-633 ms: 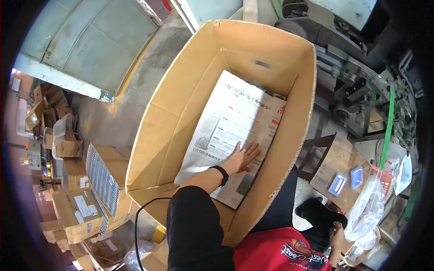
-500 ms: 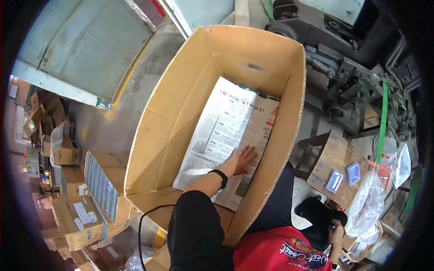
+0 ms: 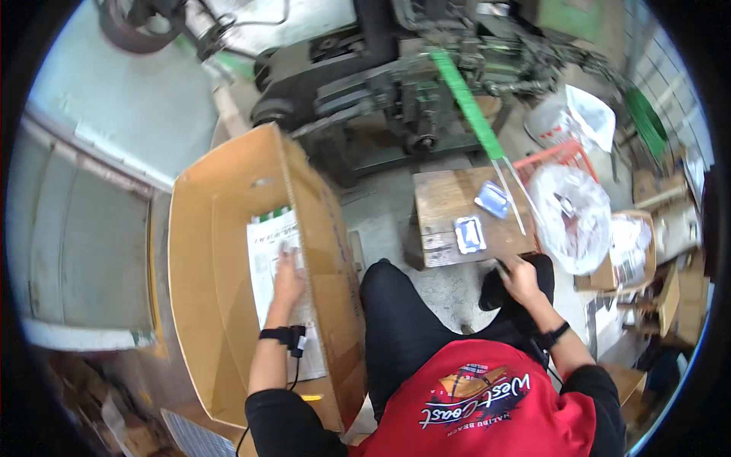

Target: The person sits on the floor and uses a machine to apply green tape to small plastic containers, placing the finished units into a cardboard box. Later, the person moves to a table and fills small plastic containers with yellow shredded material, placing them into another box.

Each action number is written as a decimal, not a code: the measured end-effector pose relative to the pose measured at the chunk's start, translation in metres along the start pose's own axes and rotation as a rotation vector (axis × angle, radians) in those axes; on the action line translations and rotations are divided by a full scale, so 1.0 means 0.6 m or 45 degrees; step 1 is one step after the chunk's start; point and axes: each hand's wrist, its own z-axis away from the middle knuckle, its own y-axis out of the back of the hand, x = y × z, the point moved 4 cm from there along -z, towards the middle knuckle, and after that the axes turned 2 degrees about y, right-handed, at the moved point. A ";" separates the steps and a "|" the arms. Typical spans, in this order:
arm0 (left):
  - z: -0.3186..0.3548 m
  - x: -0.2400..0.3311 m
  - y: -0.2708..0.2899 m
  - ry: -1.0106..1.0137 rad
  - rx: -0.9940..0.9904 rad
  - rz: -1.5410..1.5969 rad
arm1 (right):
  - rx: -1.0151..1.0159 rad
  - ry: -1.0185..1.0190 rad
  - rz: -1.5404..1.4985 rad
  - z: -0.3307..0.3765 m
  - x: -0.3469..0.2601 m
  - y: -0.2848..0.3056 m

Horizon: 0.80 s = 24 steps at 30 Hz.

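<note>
Newspaper (image 3: 263, 268) inside cardboard box (image 3: 204, 293), person's left, long axis running away from the body. Left hand (image 3: 288, 280) over it, clearly nearer; blurred, can't tell grip. Right hand (image 3: 522, 282) by tabletop (image 3: 449, 202) near edge, fingers curled, can't tell if holding.

left hand (image 3: 288, 283) over newspaper (image 3: 263, 266) (inside a deep cardboard box (image 3: 202, 274))

A worn wooden tabletop (image 3: 443, 199) bears two blue pieces (image 3: 470, 234) near each other; newspaper (image 3: 263, 263) lies inside the open cardboard box (image 3: 199, 297)
</note>
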 end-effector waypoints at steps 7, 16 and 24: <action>-0.019 0.351 0.282 -0.283 0.382 0.430 | 0.331 0.070 0.120 -0.073 -0.006 -0.056; -0.023 0.580 0.019 -0.540 -0.206 0.360 | -0.084 -0.062 0.001 -0.166 -0.040 -0.160; -0.009 0.408 -0.394 0.585 -0.270 1.413 | -0.289 -0.265 -0.787 -0.178 0.019 -0.122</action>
